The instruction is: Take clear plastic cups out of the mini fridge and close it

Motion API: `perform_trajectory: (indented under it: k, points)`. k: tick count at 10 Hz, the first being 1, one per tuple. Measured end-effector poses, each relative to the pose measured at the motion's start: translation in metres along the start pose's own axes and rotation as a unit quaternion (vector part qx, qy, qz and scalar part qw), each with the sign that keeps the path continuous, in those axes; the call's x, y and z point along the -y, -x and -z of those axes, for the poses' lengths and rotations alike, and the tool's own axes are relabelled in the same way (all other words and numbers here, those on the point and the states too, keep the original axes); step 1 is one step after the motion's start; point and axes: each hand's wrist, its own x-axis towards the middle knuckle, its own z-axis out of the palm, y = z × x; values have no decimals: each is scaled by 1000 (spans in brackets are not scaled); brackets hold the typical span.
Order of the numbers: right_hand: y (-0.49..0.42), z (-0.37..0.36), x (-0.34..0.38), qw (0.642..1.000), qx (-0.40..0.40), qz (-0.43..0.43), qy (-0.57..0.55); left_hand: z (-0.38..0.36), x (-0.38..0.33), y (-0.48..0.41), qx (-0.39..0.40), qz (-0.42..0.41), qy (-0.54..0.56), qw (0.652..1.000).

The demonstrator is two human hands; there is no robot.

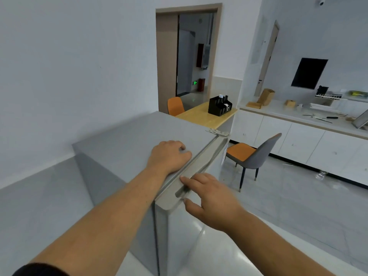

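The grey mini fridge stands in front of me against the left wall. Its door looks shut against the body. My left hand rests palm down on the fridge top near the front edge. My right hand is at the top edge of the door, fingers curled into the recessed handle. No clear plastic cups are in view; the fridge's inside is hidden.
A grey chair with an orange seat stands right of the fridge. Behind the fridge is a wooden table with a black organiser. White counter cabinets line the right wall. An open doorway is at the back.
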Motion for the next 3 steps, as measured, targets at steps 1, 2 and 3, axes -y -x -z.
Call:
perform_trajectory:
  k: [1, 2, 3]
  points:
    - [-4, -4, 2, 1000, 3, 2, 0, -1, 3, 0, -1, -11, 6, 1000]
    - [-1, 4, -5, 1000, 10, 12, -11, -5, -1, 2, -19, -42, -2, 999]
    - [-1, 25, -17, 998, -36, -1, 48, -6, -7, 10, -74, -89, -44, 992]
